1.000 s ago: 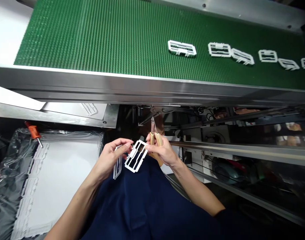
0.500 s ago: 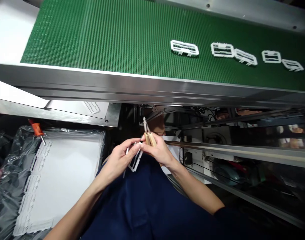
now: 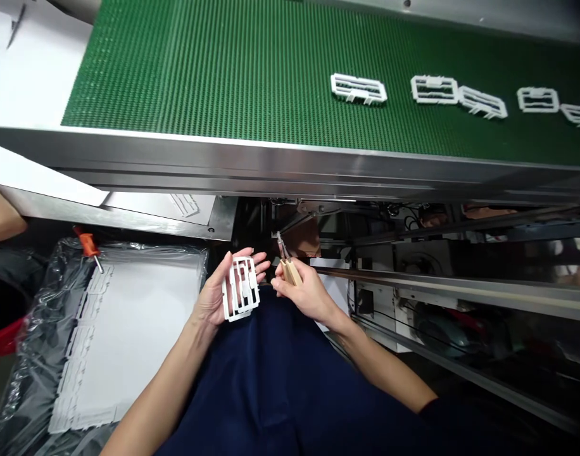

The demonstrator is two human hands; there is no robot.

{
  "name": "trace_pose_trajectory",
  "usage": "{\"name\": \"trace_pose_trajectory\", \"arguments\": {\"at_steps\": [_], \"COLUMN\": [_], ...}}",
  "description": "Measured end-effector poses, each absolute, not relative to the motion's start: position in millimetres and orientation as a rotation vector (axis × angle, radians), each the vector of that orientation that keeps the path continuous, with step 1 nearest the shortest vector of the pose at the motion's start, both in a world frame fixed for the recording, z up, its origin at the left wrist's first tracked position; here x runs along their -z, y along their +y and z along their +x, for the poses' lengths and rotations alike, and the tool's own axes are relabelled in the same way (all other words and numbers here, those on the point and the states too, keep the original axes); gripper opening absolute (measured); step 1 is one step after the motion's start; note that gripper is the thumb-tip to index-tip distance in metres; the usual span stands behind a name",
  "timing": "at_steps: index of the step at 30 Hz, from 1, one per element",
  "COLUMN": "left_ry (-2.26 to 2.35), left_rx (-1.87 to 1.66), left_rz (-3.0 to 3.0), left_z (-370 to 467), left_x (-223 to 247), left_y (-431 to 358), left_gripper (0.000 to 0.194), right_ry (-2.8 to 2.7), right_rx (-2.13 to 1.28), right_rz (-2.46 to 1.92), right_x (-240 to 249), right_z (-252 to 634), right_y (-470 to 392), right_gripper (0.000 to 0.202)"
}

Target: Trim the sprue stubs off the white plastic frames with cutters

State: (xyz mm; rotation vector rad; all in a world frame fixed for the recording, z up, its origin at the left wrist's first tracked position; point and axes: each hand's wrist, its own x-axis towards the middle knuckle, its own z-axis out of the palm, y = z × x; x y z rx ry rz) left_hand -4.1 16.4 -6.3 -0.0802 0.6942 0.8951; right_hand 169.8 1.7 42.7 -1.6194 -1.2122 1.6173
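Head view. Landmark: green belt [image 3: 214, 76], ribbed, with a metal rail [image 3: 290, 166] along its near edge.

Left hand [image 3: 213, 299]: on the near side of the belt and apart from it; palm up, fingers spread, thumb out to the side. Two held frames [image 3: 245, 290], white, slotted, lie overlapping across the palm and fingers.

Right hand [image 3: 311, 294]: also on the belt's near side, just beside the left hand; fingers closed around the pale handles of the nippers [image 3: 290, 272], metal tips pointing toward the belt.

Belt frames [image 3: 359, 89]: five white pieces, resting on the right part of the belt, the last cut by the picture's edge.

Near side of the belt, toward its left end: plastic-lined container [image 3: 31, 380], holding a white sheet [image 3: 142, 316] with stacked frames [image 3: 83, 339] along one side; screwdriver [image 3: 87, 244], orange-handled, at its far left corner. Beyond that corner, nearer the belt: another person's arm [image 3: 2, 216], partly visible.
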Motion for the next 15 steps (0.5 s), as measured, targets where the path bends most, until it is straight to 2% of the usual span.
{"name": "trace_pose_trajectory", "arguments": {"at_steps": [9, 15], "left_ry": [0.617, 0.624], "left_rx": [-0.939, -0.946], "left_rz": [-0.171, -0.164], "left_z": [-8, -7], "left_x": [2, -1], "left_y": [23, 26], "left_gripper": [0.042, 0.039], "right_ry": [-1.078, -1.033], "right_rx": [-1.764, -1.811], "right_rz": [-1.523, -1.467], "right_x": [-39, -41], "right_z": [158, 150], "right_y": [-3, -6], "right_gripper": [0.015, 0.015]}}
